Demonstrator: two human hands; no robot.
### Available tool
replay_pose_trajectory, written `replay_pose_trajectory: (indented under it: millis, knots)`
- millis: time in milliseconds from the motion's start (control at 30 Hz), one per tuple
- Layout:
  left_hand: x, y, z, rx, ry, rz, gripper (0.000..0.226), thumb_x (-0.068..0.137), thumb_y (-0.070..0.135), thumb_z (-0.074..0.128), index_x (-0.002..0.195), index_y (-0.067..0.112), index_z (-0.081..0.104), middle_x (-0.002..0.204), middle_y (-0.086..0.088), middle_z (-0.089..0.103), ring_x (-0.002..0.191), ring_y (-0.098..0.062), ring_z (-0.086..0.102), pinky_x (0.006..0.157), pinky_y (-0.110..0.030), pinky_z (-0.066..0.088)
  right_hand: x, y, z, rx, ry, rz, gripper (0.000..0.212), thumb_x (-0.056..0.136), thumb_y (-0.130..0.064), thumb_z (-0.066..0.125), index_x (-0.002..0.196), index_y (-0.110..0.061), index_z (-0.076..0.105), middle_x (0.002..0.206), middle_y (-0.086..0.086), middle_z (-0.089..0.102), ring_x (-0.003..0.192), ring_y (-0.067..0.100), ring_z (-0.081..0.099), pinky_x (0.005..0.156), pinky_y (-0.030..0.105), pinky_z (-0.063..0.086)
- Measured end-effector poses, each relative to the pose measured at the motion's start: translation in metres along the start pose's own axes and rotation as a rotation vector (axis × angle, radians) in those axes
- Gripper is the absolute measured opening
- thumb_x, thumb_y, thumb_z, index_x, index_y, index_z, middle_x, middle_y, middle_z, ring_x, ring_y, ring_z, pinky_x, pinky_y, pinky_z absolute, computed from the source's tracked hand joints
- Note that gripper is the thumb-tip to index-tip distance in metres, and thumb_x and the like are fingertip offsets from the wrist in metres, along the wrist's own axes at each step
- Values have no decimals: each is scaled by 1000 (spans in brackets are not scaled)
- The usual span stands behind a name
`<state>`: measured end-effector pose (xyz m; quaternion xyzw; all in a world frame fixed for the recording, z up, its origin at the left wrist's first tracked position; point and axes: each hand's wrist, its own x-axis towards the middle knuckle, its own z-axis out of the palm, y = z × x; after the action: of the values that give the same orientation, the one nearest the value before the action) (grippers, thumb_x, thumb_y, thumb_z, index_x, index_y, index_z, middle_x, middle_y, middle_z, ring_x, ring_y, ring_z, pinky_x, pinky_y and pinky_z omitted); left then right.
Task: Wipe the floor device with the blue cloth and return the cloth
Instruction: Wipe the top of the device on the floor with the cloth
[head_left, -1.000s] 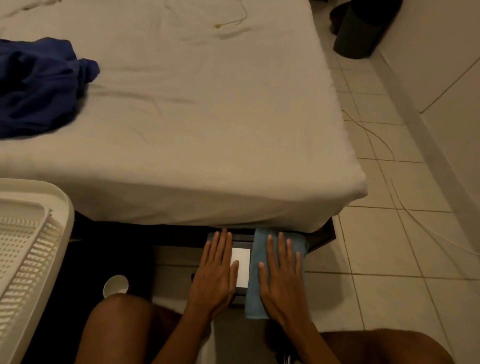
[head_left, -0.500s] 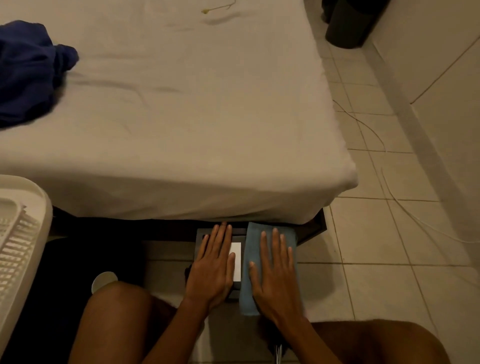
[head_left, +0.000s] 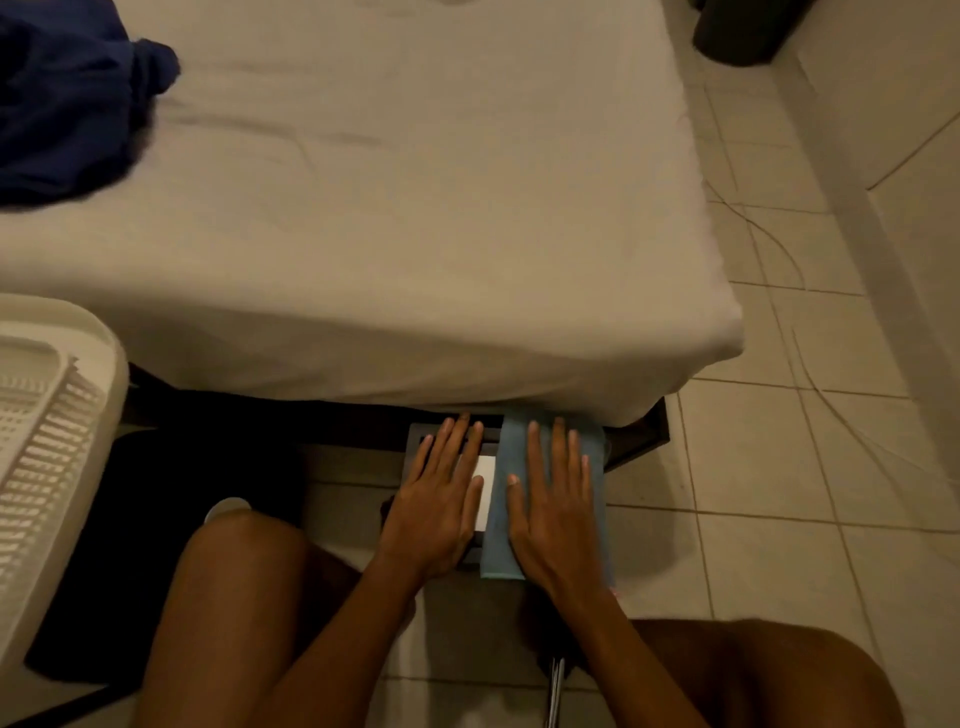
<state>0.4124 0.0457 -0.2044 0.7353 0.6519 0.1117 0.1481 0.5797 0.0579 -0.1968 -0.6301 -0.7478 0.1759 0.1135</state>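
Note:
The floor device (head_left: 485, 491) is a flat dark square with a pale panel in its middle, lying on the tiles just under the bed's edge. A folded blue cloth (head_left: 502, 540) covers its right half. My right hand (head_left: 553, 512) lies flat on the cloth with fingers spread, pressing it onto the device. Resting flat on the device's left half is my left hand (head_left: 439, 504), fingers pointing toward the bed. Most of the device is hidden under the hands and cloth.
A bed (head_left: 395, 218) with a pale sheet overhangs the device; dark blue clothing (head_left: 62, 93) lies on its far left. A white plastic basket (head_left: 47, 447) stands at the left. A thin cable (head_left: 810, 364) runs over the tiles right. My bare knees frame the bottom.
Both hands stay flat on the device and cloth, in nearly the same pose. The head camera has tilted down a little, so the bed fills less of the upper view.

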Motion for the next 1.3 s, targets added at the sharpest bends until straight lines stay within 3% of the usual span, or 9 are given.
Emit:
replay_pose_trajectory:
  millis: [167, 333, 600, 833, 1000, 1167, 1300]
  knots:
    - [-1, -2, 0, -2, -6, 2, 59, 105, 37, 19, 158, 18, 2, 167, -1, 0, 153, -11, -8, 125, -33, 2, -1, -1, -1, -15, -12, -18, 67, 102, -51, 21, 160, -25, -1, 168, 5, -10, 154, 21, -12, 125, 44, 1]
    - [-2, 2, -1, 20, -2, 5, 58, 105, 37, 18, 158, 17, 4, 167, -2, 3, 154, -13, -5, 125, -36, 6, 25, 17, -9, -84, -6, -24, 66, 102, -52, 24, 160, -23, 13, 168, 8, 6, 155, 23, 0, 125, 49, 6]
    - [0, 6, 3, -16, 14, -51, 59, 104, 38, 16, 158, 18, 2, 167, -1, 1, 154, -14, -5, 125, -35, 4, -11, 3, -1, -39, 2, 47, 66, 103, -48, 22, 160, -25, 0, 168, 6, -8, 155, 22, -9, 125, 47, 2]
    - [-1, 10, 4, -25, 44, -66, 58, 104, 36, 19, 158, 19, 5, 166, 1, 2, 154, -14, -3, 125, -34, 7, 6, 19, -2, -2, -4, 3, 62, 105, -43, 30, 159, -34, 1, 168, 2, -3, 155, 19, -6, 126, 44, 2]
    - [-4, 12, 1, -47, 56, -75, 58, 104, 38, 14, 158, 20, 7, 167, 1, 5, 154, -13, -2, 124, -32, 6, -13, 14, -2, -11, 10, 40, 61, 104, -46, 21, 159, -31, 0, 168, 0, -7, 155, 17, -10, 125, 44, 1]
    - [-4, 12, 3, -76, 57, -56, 59, 103, 40, 6, 158, 19, 5, 167, 0, 3, 154, -13, -5, 124, -32, 5, -39, 8, 8, -19, 52, 94, 63, 103, -47, 23, 160, -26, 7, 168, 4, 4, 155, 21, 4, 124, 46, 9]
    - [-3, 10, 3, -66, 61, -50, 58, 104, 36, 14, 158, 16, 7, 167, -3, 5, 154, -17, -2, 124, -37, 12, -15, 8, 2, -42, 18, 76, 63, 105, -46, 20, 160, -27, -2, 168, 4, -7, 155, 19, -6, 125, 47, 4]
